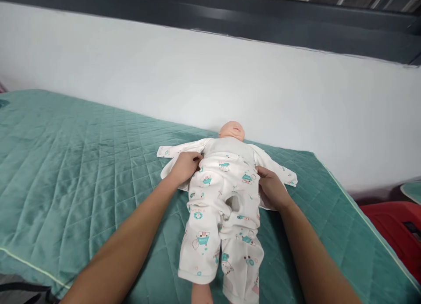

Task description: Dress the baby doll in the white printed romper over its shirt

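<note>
A baby doll (pixel 232 130) lies on its back, head toward the wall, its feet nearest me. It wears white printed pants (pixel 210 185) pulled high over the torso, with an opening at the crotch. A white printed jacket (pixel 269 162) is spread under it, sleeves out to both sides. My left hand (pixel 187 166) has its fingers closed at the pants' waist on the left side. On the other side, my right hand (pixel 271 185) pinches the waist edge. The fingertips of both hands are partly hidden by cloth.
A green quilted cover (pixel 98 172) lies beneath the doll. Behind it rises a white wall (pixel 197 76) under a dark window frame (pixel 230 19). A red plastic object (pixel 391 225), perhaps a stool, stands beyond the right edge.
</note>
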{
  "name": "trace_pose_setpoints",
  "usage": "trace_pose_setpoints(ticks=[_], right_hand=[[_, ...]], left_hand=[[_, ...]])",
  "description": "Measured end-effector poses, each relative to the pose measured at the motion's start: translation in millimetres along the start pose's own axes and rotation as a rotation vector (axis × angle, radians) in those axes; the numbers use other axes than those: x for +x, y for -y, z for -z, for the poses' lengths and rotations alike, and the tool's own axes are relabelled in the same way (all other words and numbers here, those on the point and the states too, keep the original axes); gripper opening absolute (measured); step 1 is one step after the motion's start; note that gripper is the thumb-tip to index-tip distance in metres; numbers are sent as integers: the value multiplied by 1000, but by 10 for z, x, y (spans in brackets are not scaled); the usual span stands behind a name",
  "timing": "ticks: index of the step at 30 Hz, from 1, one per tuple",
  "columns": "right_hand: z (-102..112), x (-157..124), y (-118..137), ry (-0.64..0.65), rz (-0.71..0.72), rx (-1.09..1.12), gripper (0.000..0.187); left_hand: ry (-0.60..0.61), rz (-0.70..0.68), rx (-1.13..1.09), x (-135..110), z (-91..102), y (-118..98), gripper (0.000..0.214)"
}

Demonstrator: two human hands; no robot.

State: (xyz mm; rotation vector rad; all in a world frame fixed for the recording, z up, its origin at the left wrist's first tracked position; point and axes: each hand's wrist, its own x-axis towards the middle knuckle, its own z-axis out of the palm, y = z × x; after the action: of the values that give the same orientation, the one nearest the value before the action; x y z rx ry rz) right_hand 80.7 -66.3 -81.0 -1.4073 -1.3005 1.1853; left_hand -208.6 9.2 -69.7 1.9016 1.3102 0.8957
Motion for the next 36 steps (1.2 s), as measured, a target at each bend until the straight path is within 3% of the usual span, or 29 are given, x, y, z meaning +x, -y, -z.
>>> trace_pose_setpoints(ticks=[3, 6, 10, 13, 19, 25, 28, 30, 33, 36], right_hand=[[-40, -11, 63, -225, 112, -107, 22], [-122, -34, 206, -402, 279, -229, 21], [-218, -11, 373, -260, 468, -298, 20], [-209, 38, 435, -143, 456, -436, 22], [-168, 119, 634, 25, 494, -616, 21], [-336, 395, 869, -100, 331, -839, 23], [-424, 504, 875, -107, 304, -756, 23], [-432, 524, 838, -113, 244, -572, 24], [-338, 495, 745, -98, 131, -203, 33], [-158, 431, 611, -81, 101, 21, 39]], left_hand=[[-108, -37, -126, -17, -26, -80, 18], [-167, -171, -191, -36, -53, -219, 17], [-59, -372, -124, -21, -71, -357, 18], [29, -425, -34, -3, -65, -401, 15], [136, -367, -41, 73, -21, -497, 16], [84, -128, -291, 420, -104, -346, 20], [60, 9, -517, 515, -192, -169, 23], [78, 48, -609, 498, -203, -87, 25], [93, 36, -606, 397, -138, -34, 26], [98, 31, -579, 292, -58, -1, 27]])
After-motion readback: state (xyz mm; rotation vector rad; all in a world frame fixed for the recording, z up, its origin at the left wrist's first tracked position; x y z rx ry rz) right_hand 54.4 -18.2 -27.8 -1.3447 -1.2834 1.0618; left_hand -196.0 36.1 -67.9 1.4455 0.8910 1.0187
